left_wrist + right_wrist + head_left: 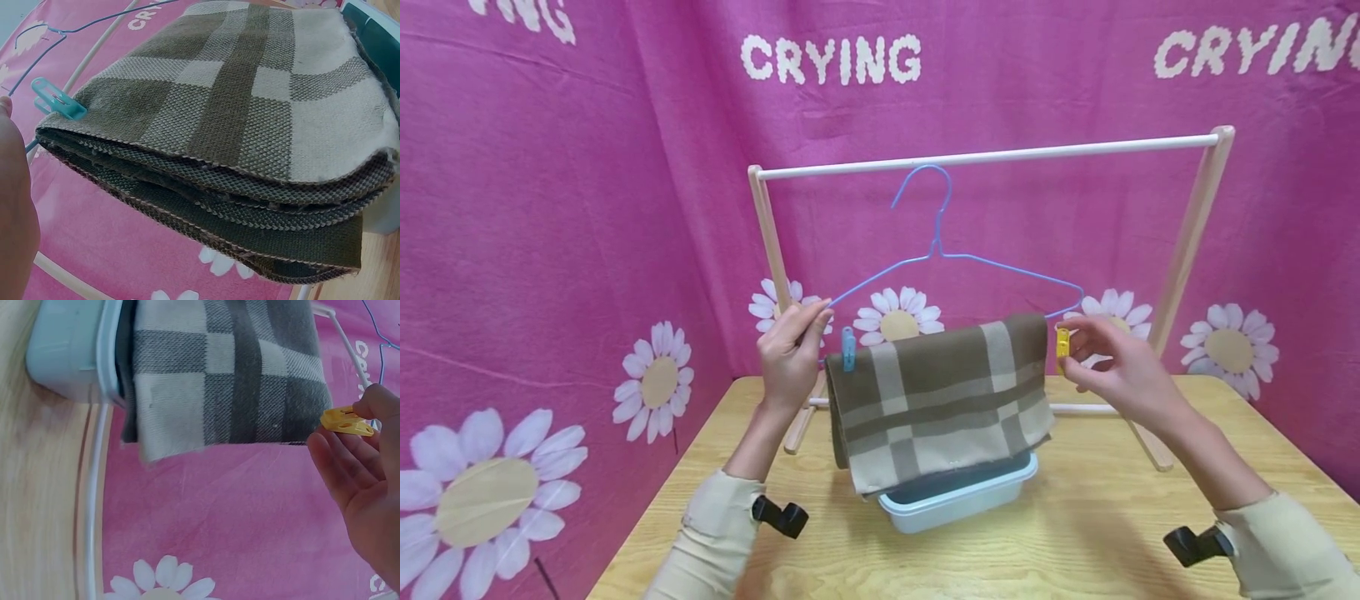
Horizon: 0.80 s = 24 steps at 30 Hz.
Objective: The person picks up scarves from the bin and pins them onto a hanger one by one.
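A blue wire hanger [936, 248] is held up by my left hand [792, 350], which pinches its left shoulder. Over the hanger's lower bar hangs a folded brown and cream plaid cloth [947, 392], its layers seen edge-on in the left wrist view. A blue clothespin [848, 348] sits on the cloth's top left corner, clipped over the bar. My right hand [1120, 367] pinches a yellow clothespin [1063, 343] between thumb and fingers, close beside the cloth's top right corner. In the right wrist view the yellow clothespin [347, 420] is right at the cloth's edge.
A pale blue plastic basin [958, 504] stands on the wooden table [820, 558] below the cloth. Behind the hanger is a drying rack with a white top rail [1037, 156] and wooden legs [1191, 242]. A pink curtain [685, 100] with daisies encloses the back and sides.
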### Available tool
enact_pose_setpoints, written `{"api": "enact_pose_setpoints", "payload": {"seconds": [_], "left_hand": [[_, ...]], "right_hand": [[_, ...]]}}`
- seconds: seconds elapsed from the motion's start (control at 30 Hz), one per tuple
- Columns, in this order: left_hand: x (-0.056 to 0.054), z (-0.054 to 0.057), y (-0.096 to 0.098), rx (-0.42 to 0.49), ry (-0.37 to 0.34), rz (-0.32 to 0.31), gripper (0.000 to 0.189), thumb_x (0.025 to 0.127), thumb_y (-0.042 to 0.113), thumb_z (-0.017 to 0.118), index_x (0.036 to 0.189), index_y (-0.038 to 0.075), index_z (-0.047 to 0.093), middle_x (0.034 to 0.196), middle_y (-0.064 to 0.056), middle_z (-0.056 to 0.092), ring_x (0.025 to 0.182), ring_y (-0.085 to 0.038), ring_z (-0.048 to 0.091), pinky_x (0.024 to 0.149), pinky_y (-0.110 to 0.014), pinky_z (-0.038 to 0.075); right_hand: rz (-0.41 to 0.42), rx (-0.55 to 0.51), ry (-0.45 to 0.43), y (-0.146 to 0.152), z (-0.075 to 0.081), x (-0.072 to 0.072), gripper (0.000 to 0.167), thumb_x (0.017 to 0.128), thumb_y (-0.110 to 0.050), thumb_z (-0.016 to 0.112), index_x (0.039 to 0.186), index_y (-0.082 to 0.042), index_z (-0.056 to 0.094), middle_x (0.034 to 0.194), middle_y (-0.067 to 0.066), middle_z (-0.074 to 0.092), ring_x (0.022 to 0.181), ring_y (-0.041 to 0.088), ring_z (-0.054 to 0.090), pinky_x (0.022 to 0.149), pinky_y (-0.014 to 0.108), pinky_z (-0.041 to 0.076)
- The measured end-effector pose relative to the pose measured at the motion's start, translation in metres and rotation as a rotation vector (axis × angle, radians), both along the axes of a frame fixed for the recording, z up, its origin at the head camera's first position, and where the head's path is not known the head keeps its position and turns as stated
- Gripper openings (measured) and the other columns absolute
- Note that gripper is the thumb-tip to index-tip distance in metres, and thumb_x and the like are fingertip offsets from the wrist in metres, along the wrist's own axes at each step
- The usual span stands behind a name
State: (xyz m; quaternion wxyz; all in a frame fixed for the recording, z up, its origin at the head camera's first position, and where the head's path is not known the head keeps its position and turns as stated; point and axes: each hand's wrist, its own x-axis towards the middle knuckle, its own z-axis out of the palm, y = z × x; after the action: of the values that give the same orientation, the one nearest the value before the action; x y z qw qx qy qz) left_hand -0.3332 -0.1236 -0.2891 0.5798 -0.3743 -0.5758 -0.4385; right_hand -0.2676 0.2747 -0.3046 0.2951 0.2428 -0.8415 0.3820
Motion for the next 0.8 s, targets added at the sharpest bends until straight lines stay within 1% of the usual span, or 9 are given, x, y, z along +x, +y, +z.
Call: {"api": "enact_pose_setpoints", "payload": {"seconds": [0.07, 0.1, 0.17, 0.3, 0.37, 0.43, 0.63, 0.73, 0.8], "left_hand": [[0.000, 0.000, 0.001, -0.003, 0.002, -0.003, 0.019, 0.080, -0.012, 0.074, 0.097, -0.005, 0.076, 0.069, -0.014, 0.062, 0.058, -0.012, 0.046, 0.053, -0.018, 0.037], [-0.001, 0.000, 0.001, -0.004, 0.003, -0.004, 0.019, 0.080, -0.012, 0.074, 0.097, -0.006, 0.076, 0.069, -0.014, 0.062, 0.058, -0.012, 0.046, 0.053, -0.018, 0.037], [-0.001, 0.000, 0.001, -0.007, 0.003, -0.004, 0.019, 0.080, -0.012, 0.074, 0.097, -0.006, 0.076, 0.068, -0.014, 0.061, 0.058, -0.012, 0.045, 0.053, -0.018, 0.036], [-0.001, 0.000, 0.001, -0.007, 0.008, 0.000, 0.019, 0.080, -0.012, 0.074, 0.097, -0.006, 0.076, 0.068, -0.014, 0.061, 0.058, -0.012, 0.045, 0.053, -0.019, 0.036], [-0.001, 0.000, 0.001, -0.004, 0.009, 0.000, 0.018, 0.080, -0.012, 0.074, 0.096, -0.006, 0.076, 0.068, -0.014, 0.061, 0.058, -0.013, 0.045, 0.053, -0.019, 0.036], [-0.001, 0.000, 0.001, 0.000, 0.011, -0.001, 0.018, 0.079, -0.013, 0.074, 0.096, -0.006, 0.076, 0.067, -0.013, 0.060, 0.058, -0.013, 0.044, 0.053, -0.019, 0.035], [-0.001, 0.000, 0.001, 0.007, 0.013, -0.011, 0.020, 0.078, -0.015, 0.074, 0.096, -0.006, 0.076, 0.065, -0.012, 0.058, 0.057, -0.013, 0.043, 0.053, -0.018, 0.034], [-0.001, 0.000, 0.001, 0.002, 0.016, -0.011, 0.023, 0.076, -0.017, 0.074, 0.096, -0.006, 0.076, 0.064, -0.012, 0.057, 0.057, -0.013, 0.043, 0.053, -0.018, 0.034], [-0.001, -0.001, 0.002, 0.003, 0.019, -0.010, 0.026, 0.074, -0.020, 0.074, 0.096, -0.006, 0.076, 0.063, -0.011, 0.055, 0.056, -0.013, 0.042, 0.052, -0.019, 0.033]], "right_hand": [[0.016, -0.018, 0.006, -0.002, 0.004, -0.002, 0.048, 0.083, 0.005, 0.072, 0.127, -0.004, 0.059, 0.093, 0.005, 0.064, 0.078, -0.002, 0.062, 0.059, 0.020, 0.056], [0.014, -0.028, 0.007, -0.004, 0.006, -0.002, 0.048, 0.083, 0.006, 0.072, 0.128, -0.005, 0.059, 0.095, 0.005, 0.064, 0.078, -0.001, 0.063, 0.060, 0.020, 0.056], [0.002, -0.033, 0.025, -0.007, 0.010, -0.004, 0.049, 0.083, 0.006, 0.072, 0.129, -0.007, 0.059, 0.098, 0.004, 0.065, 0.079, -0.002, 0.063, 0.063, 0.017, 0.056], [-0.039, -0.025, 0.064, -0.013, 0.019, -0.006, 0.050, 0.084, 0.002, 0.072, 0.130, -0.013, 0.062, 0.104, 0.007, 0.068, 0.084, -0.006, 0.062, 0.070, 0.010, 0.053], [-0.052, -0.019, 0.075, -0.016, 0.023, -0.007, 0.048, 0.085, 0.001, 0.073, 0.129, -0.015, 0.063, 0.104, 0.009, 0.070, 0.086, -0.007, 0.061, 0.070, 0.009, 0.051], [-0.061, -0.020, 0.067, -0.019, 0.027, -0.009, 0.045, 0.086, -0.002, 0.072, 0.128, -0.016, 0.064, 0.103, 0.007, 0.070, 0.087, -0.007, 0.060, 0.068, 0.010, 0.052], [-0.073, -0.044, 0.061, -0.026, 0.032, -0.015, 0.046, 0.088, -0.003, 0.071, 0.133, -0.012, 0.060, 0.105, 0.009, 0.068, 0.087, -0.007, 0.058, 0.064, 0.012, 0.052], [-0.083, -0.062, 0.052, -0.029, 0.033, -0.016, 0.047, 0.088, -0.003, 0.072, 0.132, -0.012, 0.061, 0.106, 0.008, 0.068, 0.087, -0.008, 0.058, 0.066, 0.011, 0.051], [-0.079, -0.054, 0.054, -0.029, 0.034, -0.016, 0.047, 0.088, -0.004, 0.072, 0.132, -0.012, 0.061, 0.107, 0.009, 0.069, 0.087, -0.008, 0.058, 0.066, 0.010, 0.051]]}}
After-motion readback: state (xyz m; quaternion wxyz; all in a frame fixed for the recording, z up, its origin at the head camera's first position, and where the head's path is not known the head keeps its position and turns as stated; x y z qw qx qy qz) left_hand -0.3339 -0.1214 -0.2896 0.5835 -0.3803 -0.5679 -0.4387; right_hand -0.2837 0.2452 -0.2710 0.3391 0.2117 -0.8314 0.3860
